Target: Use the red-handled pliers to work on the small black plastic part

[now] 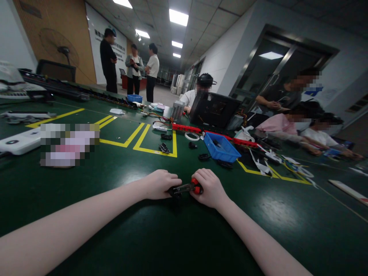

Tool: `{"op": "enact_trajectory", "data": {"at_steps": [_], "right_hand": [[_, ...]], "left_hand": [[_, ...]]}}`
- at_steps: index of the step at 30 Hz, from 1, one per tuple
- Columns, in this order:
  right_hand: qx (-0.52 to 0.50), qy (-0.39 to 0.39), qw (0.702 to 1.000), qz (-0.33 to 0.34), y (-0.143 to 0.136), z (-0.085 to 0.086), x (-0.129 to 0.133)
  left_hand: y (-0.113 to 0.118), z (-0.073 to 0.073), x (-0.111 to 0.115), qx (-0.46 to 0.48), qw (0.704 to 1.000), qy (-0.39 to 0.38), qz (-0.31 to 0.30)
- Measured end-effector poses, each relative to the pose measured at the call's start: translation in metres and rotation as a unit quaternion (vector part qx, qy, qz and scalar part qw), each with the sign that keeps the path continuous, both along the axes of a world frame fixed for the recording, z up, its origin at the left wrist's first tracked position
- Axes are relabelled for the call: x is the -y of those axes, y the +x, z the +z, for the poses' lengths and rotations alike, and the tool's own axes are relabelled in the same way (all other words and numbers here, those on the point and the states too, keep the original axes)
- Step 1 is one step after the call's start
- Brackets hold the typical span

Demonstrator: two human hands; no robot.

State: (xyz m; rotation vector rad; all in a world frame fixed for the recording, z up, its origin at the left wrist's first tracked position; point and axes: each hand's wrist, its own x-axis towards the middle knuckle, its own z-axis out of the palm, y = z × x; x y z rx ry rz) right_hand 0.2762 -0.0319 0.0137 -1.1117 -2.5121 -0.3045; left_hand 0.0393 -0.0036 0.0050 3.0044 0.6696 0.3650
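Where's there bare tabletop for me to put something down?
Bare green tabletop shows between your forearms, nearest you; right of your right hand, short of the white strip; and between your left forearm and the blurred pink item. It's crowded around the blue bin, among black parts and red strips.

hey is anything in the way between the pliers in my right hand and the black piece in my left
Nothing visible: the pliers in the right hand point at the black piece in the left hand, their tip overlapping it in view.

red-handled pliers point sideways, their metal nose at a small black part.
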Motion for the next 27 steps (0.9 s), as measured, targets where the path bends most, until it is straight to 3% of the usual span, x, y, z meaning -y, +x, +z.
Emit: {"op": "enact_trajectory", "data": {"at_steps": [27], "right_hand": [[0.011, 0.02, 1.0, -0.003, 0.0011, -0.002, -0.0007]], "left_hand": [[-0.0013, -0.0018, -0.0008, -0.005, 1.0, 0.012, -0.004]]}}
